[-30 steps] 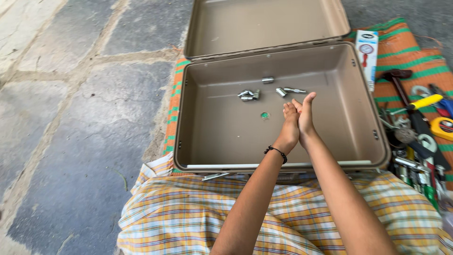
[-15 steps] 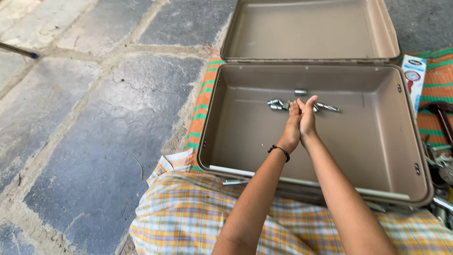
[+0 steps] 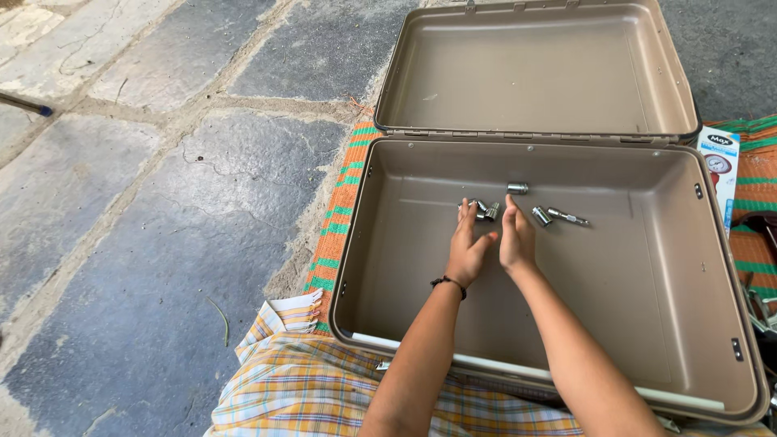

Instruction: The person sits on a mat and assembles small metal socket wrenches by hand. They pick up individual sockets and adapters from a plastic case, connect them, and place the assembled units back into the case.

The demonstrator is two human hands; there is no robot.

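Observation:
An open brown hard case (image 3: 405,267) lies in front of me with its lid (image 3: 534,65) tilted back. Several small metal sockets (image 3: 518,188) and a metal bit (image 3: 566,216) lie on the case floor near its far side. My left hand (image 3: 468,247), with a black band on the wrist, reaches into the case, fingers spread toward two sockets (image 3: 486,210). Beside it, my right hand (image 3: 516,235) is flat with fingers extended, close to another socket (image 3: 541,216). Neither hand holds anything.
The case rests on an orange and green striped mat (image 3: 336,218) over grey stone paving (image 3: 162,202). A checked cloth (image 3: 299,380) covers my lap. A white and blue box (image 3: 719,166) stands at the right, with tools (image 3: 761,311) at the right edge.
My hands were pressed together palm to palm; now they have parted and moved forward toward the sockets. The view has shifted left and closer to the case.

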